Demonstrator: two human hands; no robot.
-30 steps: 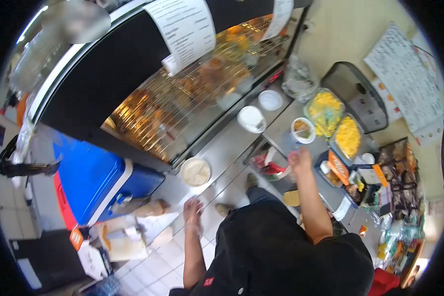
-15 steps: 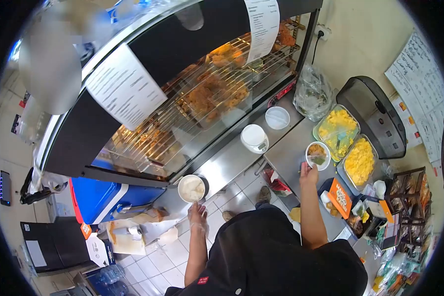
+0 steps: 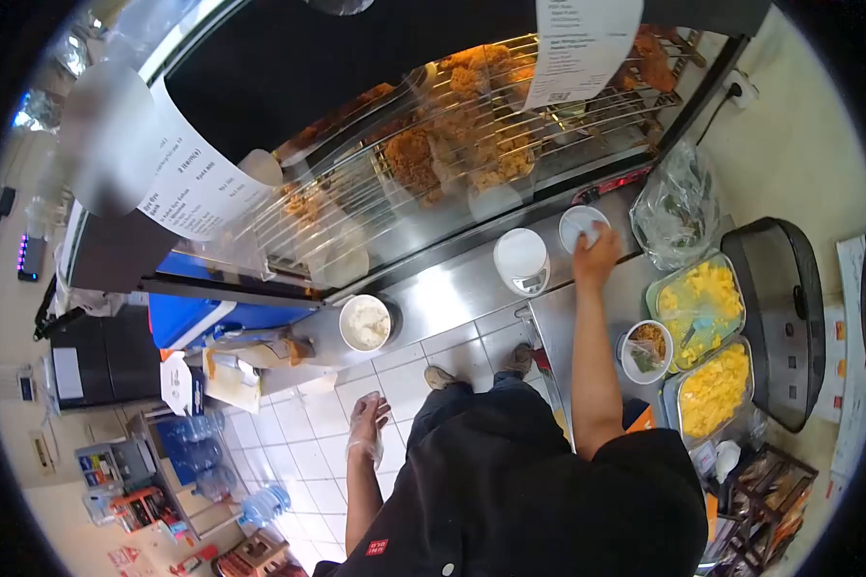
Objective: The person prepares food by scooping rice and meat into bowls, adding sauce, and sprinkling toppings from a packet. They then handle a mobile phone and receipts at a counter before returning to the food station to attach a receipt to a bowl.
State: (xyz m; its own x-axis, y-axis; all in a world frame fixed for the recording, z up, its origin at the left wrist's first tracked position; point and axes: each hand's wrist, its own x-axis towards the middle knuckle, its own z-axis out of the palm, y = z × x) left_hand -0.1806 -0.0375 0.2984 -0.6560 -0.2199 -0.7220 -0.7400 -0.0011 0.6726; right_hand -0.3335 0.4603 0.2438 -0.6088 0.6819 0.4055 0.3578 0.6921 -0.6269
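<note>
My right hand (image 3: 597,255) reaches to a round white container (image 3: 567,217) by the warmer. Its fingers pinch a pale round lid (image 3: 576,231) lying in the container's mouth. Over the floor tiles, my left hand (image 3: 367,423) wears a clear plastic glove. Its fingers are loosely bent and apart, with nothing in them. A white bowl of rice (image 3: 365,323) stands on the steel ledge above that hand. On the right-hand counter is a white bowl of browned food with a green piece (image 3: 645,352). A white scale (image 3: 522,262) sits left of the lid container.
The glass warmer (image 3: 423,207) holds fried chicken (image 3: 414,163) on racks. Two tubs of yellow food (image 3: 713,389) sit on the right counter, beside a dark open-lidded case (image 3: 777,322) and a plastic bag (image 3: 676,213). A blue cooler (image 3: 188,313) stands lower left.
My right hand has left the bowl of browned food and moved up to the lid container. My left hand has let go of the rice bowl and drawn back. The camera view has shifted.
</note>
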